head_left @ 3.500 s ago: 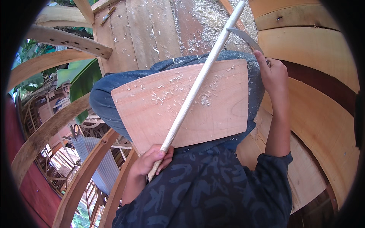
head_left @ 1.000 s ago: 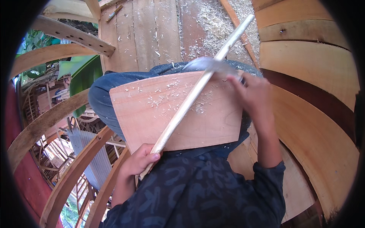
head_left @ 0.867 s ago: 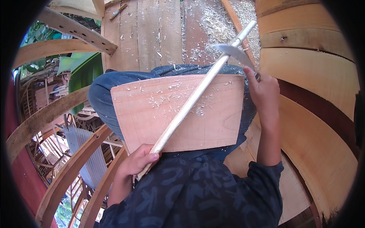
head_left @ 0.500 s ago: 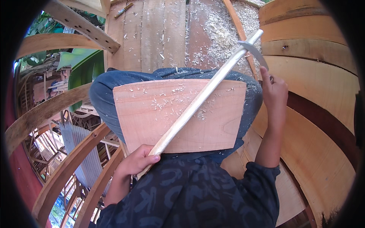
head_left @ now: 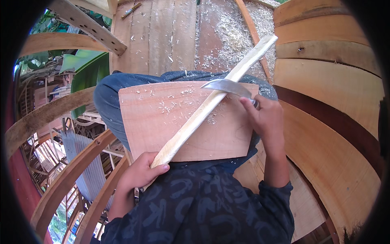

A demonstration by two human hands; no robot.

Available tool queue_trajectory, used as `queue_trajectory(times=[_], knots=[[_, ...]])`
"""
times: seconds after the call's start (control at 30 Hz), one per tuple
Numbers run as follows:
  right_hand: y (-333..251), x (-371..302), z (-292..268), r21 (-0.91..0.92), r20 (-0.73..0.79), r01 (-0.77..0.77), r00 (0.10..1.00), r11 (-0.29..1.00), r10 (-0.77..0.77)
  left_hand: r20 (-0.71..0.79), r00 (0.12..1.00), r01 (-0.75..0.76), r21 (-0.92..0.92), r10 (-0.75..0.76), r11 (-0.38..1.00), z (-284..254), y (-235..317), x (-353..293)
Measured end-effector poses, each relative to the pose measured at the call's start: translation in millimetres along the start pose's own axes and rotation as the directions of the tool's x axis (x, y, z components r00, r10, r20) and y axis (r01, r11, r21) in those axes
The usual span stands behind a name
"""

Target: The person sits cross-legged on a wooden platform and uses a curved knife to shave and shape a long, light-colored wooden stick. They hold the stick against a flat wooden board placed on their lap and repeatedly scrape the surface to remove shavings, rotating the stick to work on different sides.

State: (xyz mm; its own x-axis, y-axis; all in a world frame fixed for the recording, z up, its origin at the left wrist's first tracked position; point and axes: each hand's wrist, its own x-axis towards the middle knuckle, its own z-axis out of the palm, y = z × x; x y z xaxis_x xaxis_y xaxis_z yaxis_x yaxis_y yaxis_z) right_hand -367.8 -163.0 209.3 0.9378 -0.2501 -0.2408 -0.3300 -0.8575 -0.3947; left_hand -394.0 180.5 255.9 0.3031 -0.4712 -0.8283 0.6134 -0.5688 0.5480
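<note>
My left hand is wrapped round the near end of a long pale wooden stick. The stick slants from my belly up to the far right, across a flat wooden board on my crossed legs. In my right hand is the handle of a curved knife, the handle mostly hidden by my fingers. Its blade lies across the stick a little beyond the middle, tip pointing left. Small shavings are scattered over the board.
Wood shavings cover part of the plank floor ahead. A narrow orange-brown strip lies among them. Curved planks wall the right side. On the left stand open wooden ribs, with a large green leaf behind.
The knife has come down the stick toward me, from near its far end to a little beyond its middle. My right arm has drawn in and left. The stick has turned a little in my left hand.
</note>
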Motion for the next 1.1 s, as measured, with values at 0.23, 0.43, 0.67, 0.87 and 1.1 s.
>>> queue_trajectory(times=[0.23, 0.43, 0.67, 0.87, 1.1], knots=[[17, 32, -3, -0.011, -0.119, -0.173, 0.978, 0.985, 0.171, -0.033, 0.999, -0.005, -0.015, 0.005, 1.0, 2, -1, -2], [1, 8, 6, -0.075, 0.026, -0.053, 0.998, 0.996, 0.055, -0.072, 0.997, 0.005, 0.024, -0.003, 1.0, 5, -5, -5], [44, 39, -18, 0.031, -0.133, -0.258, 0.957, 0.966, 0.26, -0.038, 0.999, -0.02, 0.029, 0.021, 0.999, 0, -10, -2], [-8, -18, 5, 0.252, 0.027, -0.033, 0.999, 0.967, 0.028, 0.053, 0.993, -0.108, 0.013, 0.108, 0.994, -12, -18, 2], [-20, -50, 23, 0.361, 0.055, 0.022, 0.998, 0.932, -0.044, -0.12, 0.99, -0.062, 0.152, 0.081, 0.986, -7, 2, -15]])
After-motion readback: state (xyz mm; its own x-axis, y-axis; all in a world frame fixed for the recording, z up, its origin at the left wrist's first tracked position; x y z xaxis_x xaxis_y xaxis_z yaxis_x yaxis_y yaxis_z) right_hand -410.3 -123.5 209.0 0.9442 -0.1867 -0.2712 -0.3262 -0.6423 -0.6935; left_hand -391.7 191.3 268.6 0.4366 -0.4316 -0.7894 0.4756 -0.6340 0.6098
